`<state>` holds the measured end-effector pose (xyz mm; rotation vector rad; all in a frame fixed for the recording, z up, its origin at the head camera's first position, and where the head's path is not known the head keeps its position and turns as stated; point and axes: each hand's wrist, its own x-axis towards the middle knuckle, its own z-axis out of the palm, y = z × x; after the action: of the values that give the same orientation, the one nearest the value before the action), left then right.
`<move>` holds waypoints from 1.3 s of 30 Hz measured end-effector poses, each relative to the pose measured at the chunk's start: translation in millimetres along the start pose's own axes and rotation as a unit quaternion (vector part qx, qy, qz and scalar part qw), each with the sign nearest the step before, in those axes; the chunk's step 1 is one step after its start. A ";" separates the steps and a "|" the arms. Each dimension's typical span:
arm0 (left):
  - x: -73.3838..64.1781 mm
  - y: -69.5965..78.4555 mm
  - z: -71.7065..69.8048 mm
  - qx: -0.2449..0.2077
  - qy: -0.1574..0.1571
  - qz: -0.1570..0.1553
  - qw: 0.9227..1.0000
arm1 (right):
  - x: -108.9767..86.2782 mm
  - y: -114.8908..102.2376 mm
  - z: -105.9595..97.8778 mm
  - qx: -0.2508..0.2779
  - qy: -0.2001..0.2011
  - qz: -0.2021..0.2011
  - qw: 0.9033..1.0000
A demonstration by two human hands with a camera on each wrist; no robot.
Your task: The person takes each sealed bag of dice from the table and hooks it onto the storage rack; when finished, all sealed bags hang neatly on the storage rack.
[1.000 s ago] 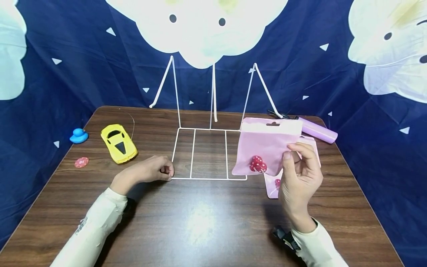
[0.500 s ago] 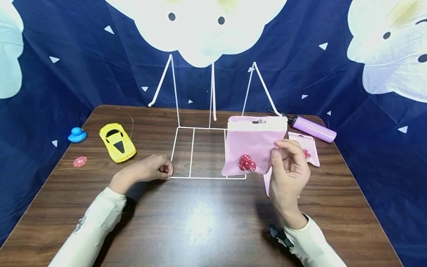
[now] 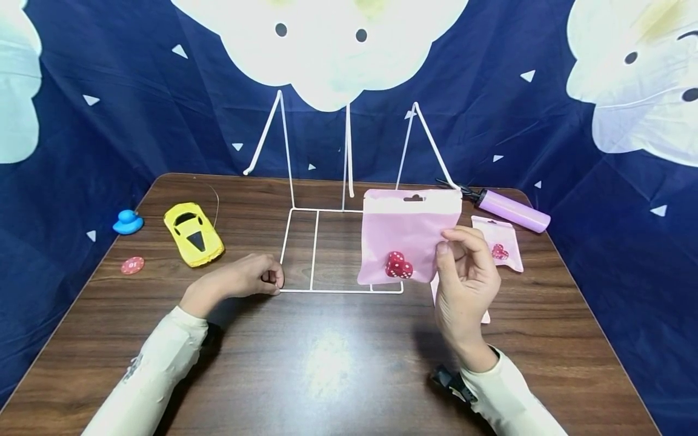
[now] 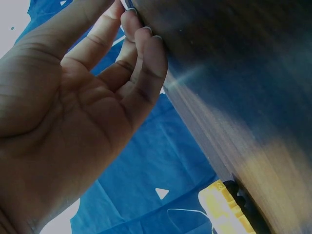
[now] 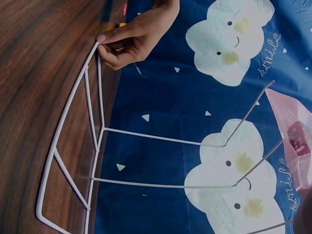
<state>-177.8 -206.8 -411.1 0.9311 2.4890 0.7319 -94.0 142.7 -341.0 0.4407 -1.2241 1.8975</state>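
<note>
A white wire display rack (image 3: 340,292) stands on the table, with three upright hooked arms at its back. My left hand (image 3: 242,278) pinches the front left corner of its base, as the right wrist view also shows. My right hand (image 3: 469,290) is raised at the rack's right side. Between thumb and fingers it holds the right edge of a pink zip pouch (image 3: 409,227), upright, with a hang hole at the top. Red dice (image 3: 399,265) with white dots show through near its bottom. The pouch hides the right part of the rack's base.
Another pink pouch (image 3: 507,236) with red dice lies at the right, and a third is mostly hidden behind my right hand. Behind them lies a purple tube (image 3: 515,211) with a black end. A yellow toy car (image 3: 194,235), blue rubber duck (image 3: 128,222) and red chip (image 3: 132,265) are at left.
My right hand has moved left with the pink pouch, uncovering more of the pouch lying at the right. My left hand has stayed on the rack's corner.
</note>
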 end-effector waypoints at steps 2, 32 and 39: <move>0.6 -0.2 0.1 0.001 0.000 0.001 1.000 | -0.1 -0.6 1.2 0.000 -0.001 -0.001 1.000; -0.7 0.4 -0.4 0.002 -0.001 -0.003 1.000 | -6.7 -1.4 10.6 -0.017 -0.024 0.011 1.000; 0.1 -0.5 0.6 0.007 -0.003 0.001 1.000 | -7.1 -2.3 13.1 -0.010 -0.032 0.017 0.999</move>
<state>-177.8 -206.8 -411.9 0.9384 2.4928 0.7112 -89.6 128.5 -338.1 0.4761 -1.2972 1.9108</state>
